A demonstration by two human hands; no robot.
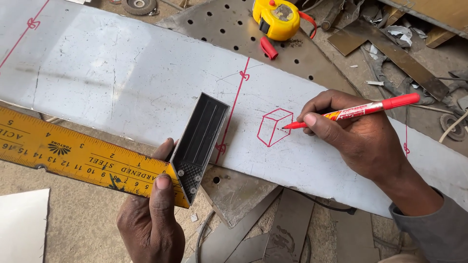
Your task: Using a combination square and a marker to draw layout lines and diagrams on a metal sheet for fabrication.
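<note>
A person's right hand [358,139] pinches a red felt-tip marker pen [358,110] between thumb and fingers, its tip resting on the right-hand corner of a small red cube sketch [274,127] drawn on a long, pale sheet-metal strip [122,78]. The pen's long axis runs from the tip at the sketch up and to the right, its red cap end pointing towards the cluttered far right corner of the surface. The left hand [153,214], at the near edge of the strip, is closed around a try square, thumb pressed on the yellow steel ruler blade [73,153], which stretches away to the left. The square's black ribbed stock [201,143] lies across the strip's near edge, just left of a ruled red line [234,104] that crosses the strip. The cube sketch lies just right of that line, between the two hands and nearer the right one. Beyond the strip, on a perforated steel plate [219,24], sit a yellow tape measure [278,18] and a loose red pen cap [268,48]. Offcuts of grey metal [287,224] lie below the strip's near edge.
</note>
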